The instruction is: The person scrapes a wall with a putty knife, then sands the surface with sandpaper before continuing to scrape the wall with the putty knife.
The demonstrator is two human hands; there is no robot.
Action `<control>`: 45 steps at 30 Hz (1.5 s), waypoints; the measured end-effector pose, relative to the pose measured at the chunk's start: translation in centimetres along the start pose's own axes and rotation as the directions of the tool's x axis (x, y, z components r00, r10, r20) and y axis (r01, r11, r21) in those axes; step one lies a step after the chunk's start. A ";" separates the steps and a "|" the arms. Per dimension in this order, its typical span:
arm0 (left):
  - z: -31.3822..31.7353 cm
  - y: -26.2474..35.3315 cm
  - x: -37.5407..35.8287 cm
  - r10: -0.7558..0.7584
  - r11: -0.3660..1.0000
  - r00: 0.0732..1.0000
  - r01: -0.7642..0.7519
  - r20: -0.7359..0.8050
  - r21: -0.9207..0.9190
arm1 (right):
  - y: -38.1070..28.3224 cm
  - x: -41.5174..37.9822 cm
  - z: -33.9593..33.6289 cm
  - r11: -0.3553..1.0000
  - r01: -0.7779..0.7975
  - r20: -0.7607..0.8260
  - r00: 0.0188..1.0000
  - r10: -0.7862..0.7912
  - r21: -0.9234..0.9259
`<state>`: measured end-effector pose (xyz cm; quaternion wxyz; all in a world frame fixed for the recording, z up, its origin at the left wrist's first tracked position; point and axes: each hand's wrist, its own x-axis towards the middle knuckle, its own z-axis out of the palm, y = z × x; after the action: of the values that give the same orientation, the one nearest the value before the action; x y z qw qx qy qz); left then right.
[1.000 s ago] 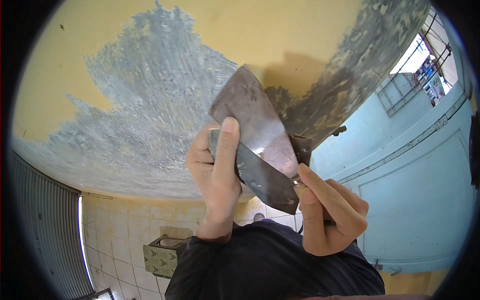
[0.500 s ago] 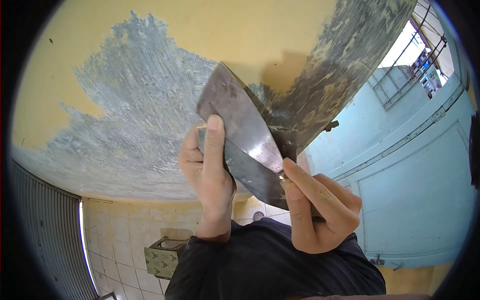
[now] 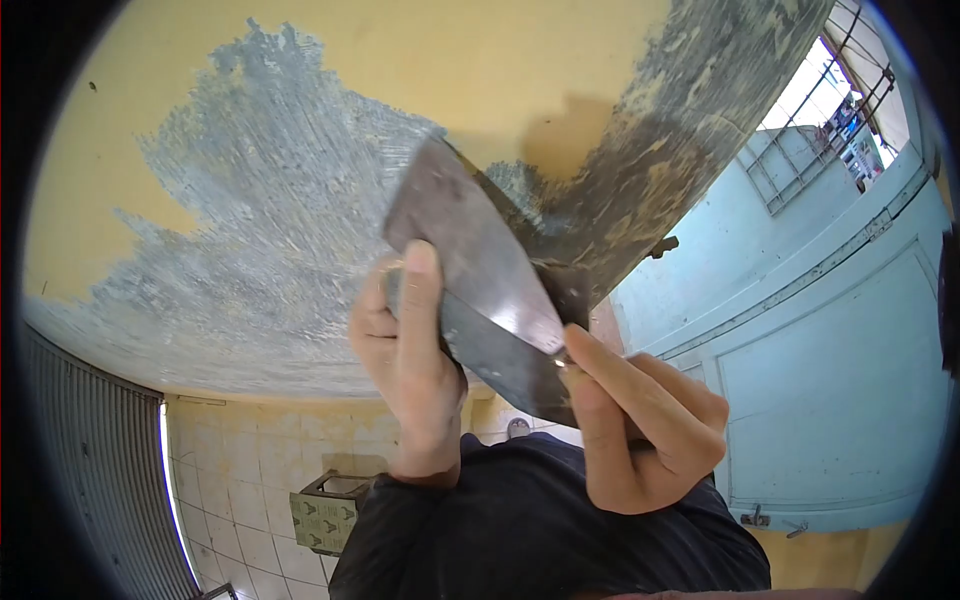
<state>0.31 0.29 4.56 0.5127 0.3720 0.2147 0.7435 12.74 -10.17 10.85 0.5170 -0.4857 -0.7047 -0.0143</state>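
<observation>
Far left of the scrapers: grey shutter point(image 3: 95, 460), below the scraped yellow wall point(image 3: 280, 210). Lower left of the scrapers: tiled floor point(image 3: 240, 480) with a green box point(image 3: 325, 517) on it.

Left hand point(image 3: 405, 345), clenched around the lower scraper point(image 3: 500, 365), index finger stretched up along its edge. Long axis of this blade from upper left to lower right, far corner pointing down-right, just above the dark shirt point(image 3: 540, 530).

Upper scraper point(image 3: 470, 245), lying across the lower one and touching it, blade face partly shiny. Long axis also diagonal, broad end pointing up-left toward the wall, narrow end down-right into the right hand point(image 3: 640, 420). Right hand closed around the handle, which is hidden, index finger stretched along the neck of the blade.

Right of the scrapers: dark stained band on the wall, then a light blue door point(image 3: 830, 380), and a barred window point(image 3: 840, 110) at upper right.
</observation>
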 end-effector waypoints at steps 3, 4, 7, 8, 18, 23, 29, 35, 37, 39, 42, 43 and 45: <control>-0.5 -0.8 0.0 0.005 0.996 0.999 -0.009 0.038 0.091 | 1.3 -0.8 0.0 1.000 -0.004 -0.050 0.999 0.002 -0.030; -0.4 -0.9 -0.1 -0.007 0.996 0.998 0.001 0.062 0.088 | 1.3 -0.6 0.2 1.000 -0.004 -0.042 0.999 0.002 -0.029; 0.0 -0.4 1.1 0.022 1.000 0.997 -0.022 -0.072 0.005 | 0.7 0.2 0.7 0.998 -0.019 -0.017 1.000 0.018 -0.063; 0.1 -0.3 0.9 0.023 1.000 0.997 -0.023 -0.067 0.008 | 0.5 0.4 0.7 0.999 -0.016 -0.019 1.000 0.015 -0.039; 0.6 -0.6 -0.4 -0.036 0.993 0.999 0.036 -0.007 0.116 | 1.7 -1.3 0.2 0.998 -0.042 -0.057 0.998 0.039 -0.045; 0.5 0.0 0.7 0.006 0.998 0.998 -0.002 -0.056 0.070 | 1.7 0.2 0.8 1.000 0.006 -0.048 0.999 -0.006 -0.007; 0.2 -0.4 -0.5 -0.043 0.998 0.999 0.042 0.031 0.039 | 1.3 -1.1 0.1 0.999 -0.048 -0.064 0.997 0.047 -0.013; 0.8 -0.2 -0.2 -0.043 0.998 0.999 0.042 0.012 0.050 | 0.7 -0.8 0.1 0.994 -0.105 -0.072 0.992 0.103 -0.029; 0.4 -0.1 0.5 -0.020 0.999 1.000 0.020 0.002 0.032 | 1.3 0.7 0.9 0.997 -0.079 -0.061 0.995 0.079 0.004; 0.5 0.0 0.8 0.017 0.998 0.998 -0.014 -0.064 0.057 | 1.4 0.8 0.5 0.999 -0.038 -0.018 0.999 0.038 -0.008; 0.3 -0.1 -0.3 -0.008 0.997 1.000 0.007 0.010 0.076 | 0.5 -0.1 -0.1 0.995 -0.098 -0.065 0.993 0.099 0.023; -0.1 -0.7 -0.4 0.014 0.993 0.999 -0.018 0.031 0.117 | 0.9 -0.6 -0.1 0.996 -0.084 -0.089 0.992 0.085 0.012; 0.1 -0.8 -0.2 0.001 0.997 1.000 -0.003 0.022 0.083 | 1.2 -0.4 0.1 0.996 -0.091 -0.083 0.992 0.092 0.014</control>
<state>0.91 0.37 4.01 0.4984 0.4011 0.2395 0.7303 13.48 -9.82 9.93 0.5487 -0.5139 -0.6594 -0.0071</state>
